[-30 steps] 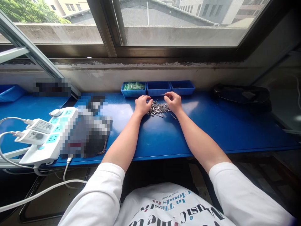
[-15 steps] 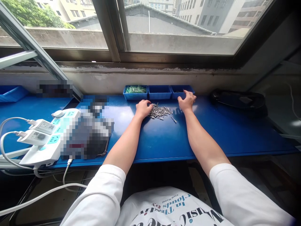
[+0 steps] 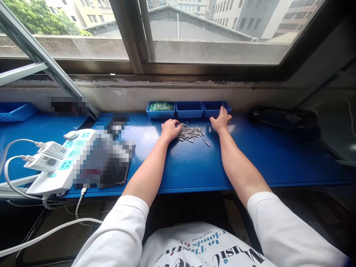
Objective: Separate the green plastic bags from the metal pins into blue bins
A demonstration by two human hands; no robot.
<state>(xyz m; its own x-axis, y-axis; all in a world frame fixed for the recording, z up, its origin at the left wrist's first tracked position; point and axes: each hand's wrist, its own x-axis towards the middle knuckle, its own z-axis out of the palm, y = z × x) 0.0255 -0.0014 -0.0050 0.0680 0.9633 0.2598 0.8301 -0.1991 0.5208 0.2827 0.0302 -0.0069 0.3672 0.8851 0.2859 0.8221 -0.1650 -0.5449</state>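
A pile of small metal pins [image 3: 191, 132] lies on the blue table, with one pin [image 3: 206, 142] apart at its right. My left hand [image 3: 170, 129] rests at the pile's left edge, its fingers curled; what they pinch, if anything, is too small to make out. At the front of the right blue bin [image 3: 217, 113], my right hand [image 3: 221, 119] pinches a thin metal pin [image 3: 223, 105] that points up over the bin. The middle blue bin [image 3: 189, 110] stands beside it, and the left blue bin [image 3: 161, 115] holds green packets [image 3: 161, 106].
A white power strip [image 3: 62, 163] with plugs and cables lies at the left, next to blurred items [image 3: 105, 159]. A black bag [image 3: 283, 120] lies at the right. Another blue tray [image 3: 16, 113] is at the far left. A window runs behind the table.
The pin in my right hand now stands more upright above the right bin, and the fingers have shifted slightly. My left hand has hardly moved. The whole view has shifted a little.
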